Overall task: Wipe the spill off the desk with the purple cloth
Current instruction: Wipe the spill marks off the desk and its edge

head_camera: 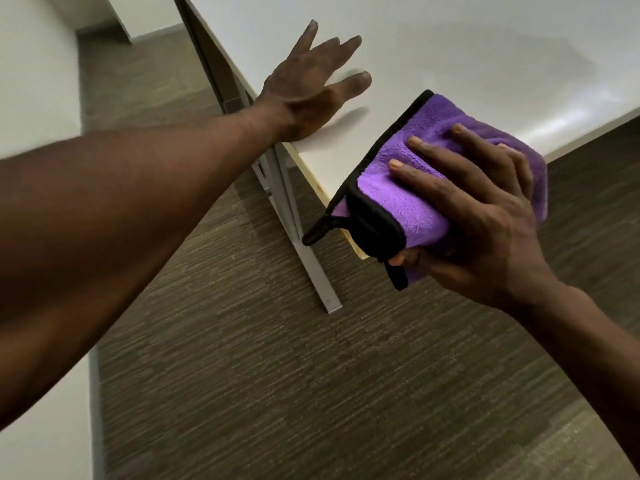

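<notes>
A folded purple cloth (405, 188) with black trim is gripped in my right hand (485, 230), fingers spread on top and thumb underneath. It hovers over the near corner of the white desk (450, 57), partly past the edge. My left hand (308, 88) rests flat on the desk near its left edge, fingers apart, holding nothing. I cannot make out a spill on the desk surface; only faint sheen and shadows show.
The desk's grey metal leg (304, 251) runs down to the brown-grey carpet (277, 375). A white wall (31, 64) stands at the left. A dark panel (211, 60) runs along the desk's left side.
</notes>
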### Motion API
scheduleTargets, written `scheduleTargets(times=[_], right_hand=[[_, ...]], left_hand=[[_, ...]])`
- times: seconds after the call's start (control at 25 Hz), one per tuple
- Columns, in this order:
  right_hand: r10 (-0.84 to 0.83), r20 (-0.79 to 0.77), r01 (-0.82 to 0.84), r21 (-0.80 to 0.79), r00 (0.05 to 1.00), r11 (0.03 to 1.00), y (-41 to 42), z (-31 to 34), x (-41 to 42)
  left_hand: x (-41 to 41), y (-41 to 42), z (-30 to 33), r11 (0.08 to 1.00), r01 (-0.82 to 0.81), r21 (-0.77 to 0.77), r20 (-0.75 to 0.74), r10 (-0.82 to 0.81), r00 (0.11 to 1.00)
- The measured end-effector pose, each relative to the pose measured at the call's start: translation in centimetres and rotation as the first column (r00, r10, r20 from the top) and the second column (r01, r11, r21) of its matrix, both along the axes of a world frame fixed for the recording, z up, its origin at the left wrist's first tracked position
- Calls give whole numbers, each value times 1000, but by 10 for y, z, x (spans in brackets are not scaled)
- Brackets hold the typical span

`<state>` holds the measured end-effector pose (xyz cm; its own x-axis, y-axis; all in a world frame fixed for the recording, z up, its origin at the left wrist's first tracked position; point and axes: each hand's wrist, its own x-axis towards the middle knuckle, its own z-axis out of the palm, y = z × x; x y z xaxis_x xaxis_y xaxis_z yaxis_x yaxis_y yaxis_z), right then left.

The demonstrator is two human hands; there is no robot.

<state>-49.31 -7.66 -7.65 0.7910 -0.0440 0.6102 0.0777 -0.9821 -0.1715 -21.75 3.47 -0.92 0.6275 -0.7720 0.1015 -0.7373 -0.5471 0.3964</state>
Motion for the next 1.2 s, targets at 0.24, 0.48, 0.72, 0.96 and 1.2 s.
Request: scheduleTargets(times=[0.24,0.48,0.72,0.96,1.2], right_hand=[[30,30,-30,0,999,1000,33,-1,9],[141,23,-142,147,990,979,30,12,8],[162,-43,-142,299,986,944,3,21,-8],[38,-95,-25,141,995,990,11,11,-7],[-18,53,15,62,998,998,47,-9,7]], left_hand=[[2,1,-2,1000,-1,-28,20,2,1000],[1,1,0,1000,12,-16,14,-12,1000],[-5,5,3,1000,-2,-4,-12,2,1000],[-2,3,1,1000,-20,12,28,20,999],[3,-1,-1,1000,-20,10,38,20,999]])
